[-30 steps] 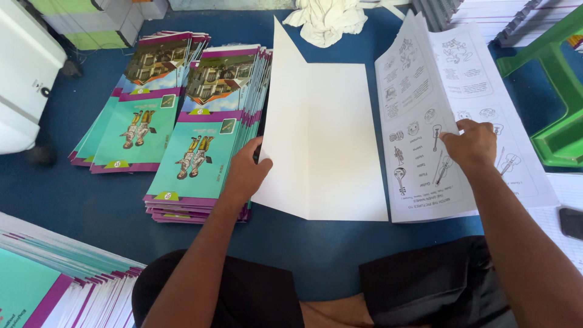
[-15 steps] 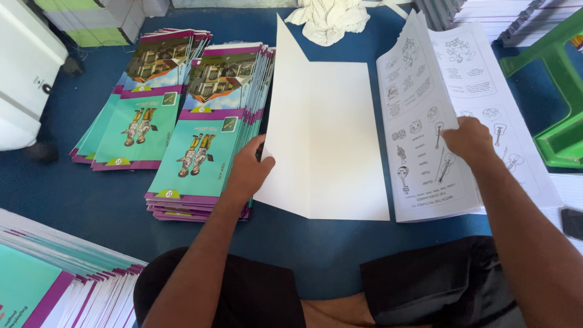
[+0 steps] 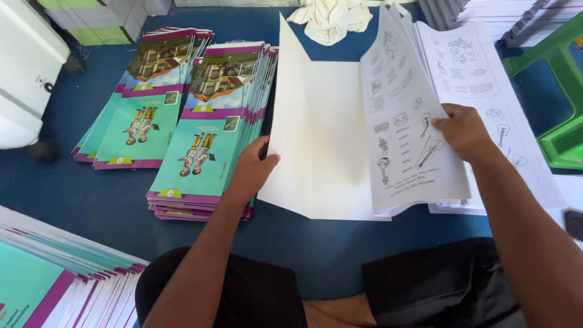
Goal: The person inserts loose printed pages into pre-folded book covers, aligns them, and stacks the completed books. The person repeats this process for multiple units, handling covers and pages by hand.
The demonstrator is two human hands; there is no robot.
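teal booklet stacks (image 3: 200, 133) flank left hand (image 3: 252, 173), white cover (image 3: 322, 133).

A dark blue floor covering (image 3: 91, 206) fills the scene under bright, even light. At the left edge stands a white plastic appliance (image 3: 21, 79) on dark feet. A green plastic stool (image 3: 562, 97) sits at the right, and a crumpled white cloth (image 3: 331, 18) lies at the top centre.

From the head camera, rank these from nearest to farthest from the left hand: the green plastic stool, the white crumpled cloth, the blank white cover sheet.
From the left hand:
1. Blank white cover sheet, touching its fingers.
2. White crumpled cloth, at the top centre.
3. Green plastic stool, at the far right edge.
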